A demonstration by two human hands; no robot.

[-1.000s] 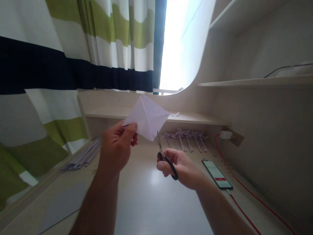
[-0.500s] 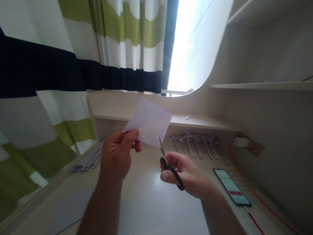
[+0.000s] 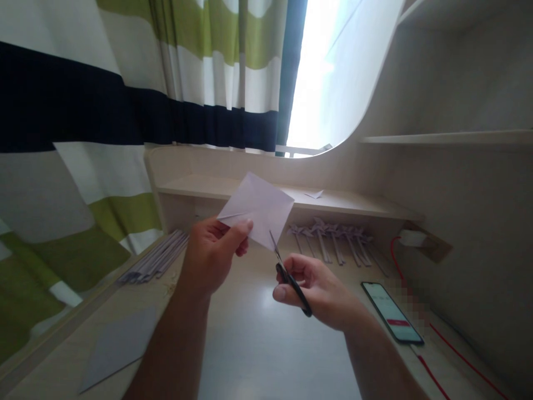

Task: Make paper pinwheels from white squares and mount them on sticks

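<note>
My left hand (image 3: 212,253) pinches one corner of a pale lilac square of paper (image 3: 260,208) with crease lines, held up above the desk. My right hand (image 3: 318,289) grips black-handled scissors (image 3: 287,272) just below the sheet. The blade tips point up and touch the paper's lower corner.
A row of small paper pinwheels (image 3: 333,239) lies at the back of the desk under a low shelf (image 3: 233,189). A phone (image 3: 391,312) with a red cable sits at right. Paper strips (image 3: 154,261) and a flat sheet (image 3: 120,344) lie at left. Striped curtains hang behind.
The view has shifted a little. My left hand has tilted the paper flatter and brought it slightly right; the scissors stay at its lower corner.
</note>
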